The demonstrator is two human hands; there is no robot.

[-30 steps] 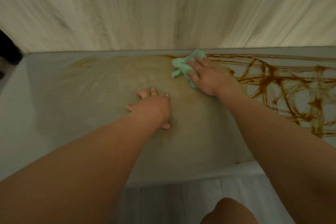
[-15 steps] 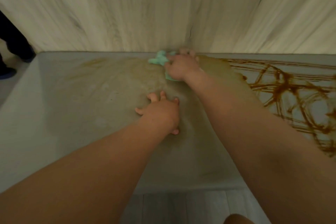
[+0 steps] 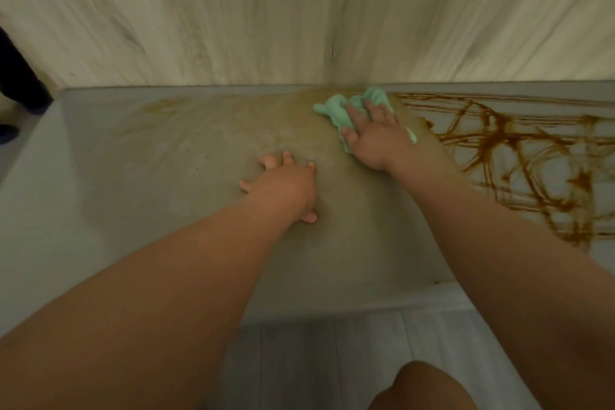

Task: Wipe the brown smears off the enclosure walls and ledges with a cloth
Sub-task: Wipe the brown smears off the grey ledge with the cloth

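A grey ledge (image 3: 133, 183) runs below a pale wood-grain wall (image 3: 266, 17). Thick brown smears (image 3: 519, 156) criss-cross its right part; the middle carries only a faint tan haze. My right hand (image 3: 376, 136) presses a crumpled mint-green cloth (image 3: 336, 108) flat on the ledge near the back edge, just left of the smears, with fingers spread over it. My left hand (image 3: 283, 186) rests on the ledge's middle with fingers spread, holding nothing.
The ledge's front edge drops to a pale plank floor (image 3: 316, 359). My knee (image 3: 422, 389) shows at the bottom. A dark-clothed person's leg and shoe (image 3: 16, 83) stand at the far left beside the ledge's end.
My right hand swept the cloth left along the back edge, then returned right toward the smears. My left hand stayed planted on the ledge.
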